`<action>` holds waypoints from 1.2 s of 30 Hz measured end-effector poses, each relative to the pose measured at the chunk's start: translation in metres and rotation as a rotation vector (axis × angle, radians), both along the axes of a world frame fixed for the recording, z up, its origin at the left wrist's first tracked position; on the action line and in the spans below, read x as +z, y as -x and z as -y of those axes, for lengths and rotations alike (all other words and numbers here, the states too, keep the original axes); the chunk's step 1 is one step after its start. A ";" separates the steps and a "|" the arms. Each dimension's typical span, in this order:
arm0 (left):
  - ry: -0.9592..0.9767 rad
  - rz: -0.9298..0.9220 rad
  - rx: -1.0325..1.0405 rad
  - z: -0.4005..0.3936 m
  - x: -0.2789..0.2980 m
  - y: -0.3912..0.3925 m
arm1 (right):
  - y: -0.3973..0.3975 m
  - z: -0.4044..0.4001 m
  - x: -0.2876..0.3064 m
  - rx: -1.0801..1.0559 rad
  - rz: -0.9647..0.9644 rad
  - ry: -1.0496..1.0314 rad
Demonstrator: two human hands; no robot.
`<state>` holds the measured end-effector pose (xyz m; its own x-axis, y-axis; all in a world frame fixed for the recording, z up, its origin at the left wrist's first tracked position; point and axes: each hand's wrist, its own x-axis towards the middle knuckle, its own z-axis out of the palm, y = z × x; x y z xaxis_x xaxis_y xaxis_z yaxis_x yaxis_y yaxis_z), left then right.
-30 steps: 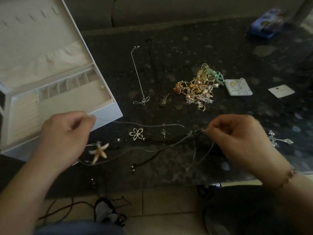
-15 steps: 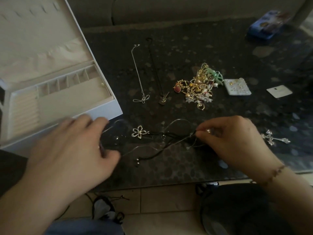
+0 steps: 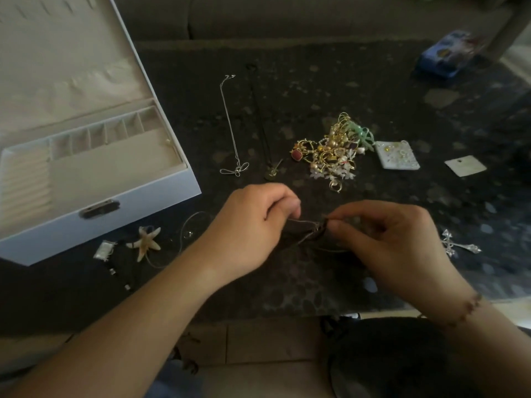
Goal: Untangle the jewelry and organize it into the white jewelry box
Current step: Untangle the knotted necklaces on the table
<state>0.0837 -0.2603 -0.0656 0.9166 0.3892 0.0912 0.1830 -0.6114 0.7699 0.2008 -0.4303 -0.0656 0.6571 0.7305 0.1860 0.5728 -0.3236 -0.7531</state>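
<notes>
- The left hand (image 3: 253, 225) sits at the centre of the frame, back facing up. Its forearm comes in from the lower left, and its curled fingers pinch one end of a tangled knot of dark cord and thin silver chain (image 3: 309, 228).
- The right hand (image 3: 393, 242) is just right of centre, its forearm entering from the lower right with a thin beaded bracelet (image 3: 468, 308) on the wrist. Thumb and forefinger are pressed together on the other end of the same knot, and the remaining fingers are curled under.
- The knot lies between the two hands, just above the dark speckled tabletop (image 3: 316, 81). Strands trail down beneath the right hand.
- The open white jewelry box (image 3: 161, 193) fills the upper left of the frame, with a cream lining, a row of small compartments and ring rolls. A metal clasp is on its front wall.
- Below the box lie a pale starfish pendant (image 3: 146, 244) on thin wire and a small clear packet (image 3: 104, 250).
- Above the hands, a silver chain with a bow-shaped pendant (image 3: 234, 168) lies stretched out. Just to its right is a dark cord necklace (image 3: 271, 170).
- A heap of gold rings, pearls and green pieces (image 3: 333, 150) sits right of centre. Beside it are a white earring card (image 3: 398, 156) and a blank white card (image 3: 465, 165).
- A silver cross pendant (image 3: 457, 245) lies at the right edge.
- A blue box (image 3: 448, 54) rests in the upper right.
</notes>
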 end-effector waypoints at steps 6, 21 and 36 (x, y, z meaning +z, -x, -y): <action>0.012 -0.028 0.147 -0.029 0.007 0.013 | 0.002 0.004 0.004 0.010 -0.010 -0.026; -0.843 -0.498 0.439 -0.054 0.009 0.063 | -0.009 0.006 0.005 -0.063 0.161 0.402; -0.522 -0.107 -0.054 0.025 -0.001 0.009 | 0.004 -0.004 0.011 0.038 -0.246 0.078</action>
<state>0.0750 -0.2855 -0.0663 0.9488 0.2692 0.1652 0.2016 -0.9188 0.3394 0.1966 -0.4268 -0.0546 0.6472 0.7615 -0.0340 0.3886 -0.3681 -0.8447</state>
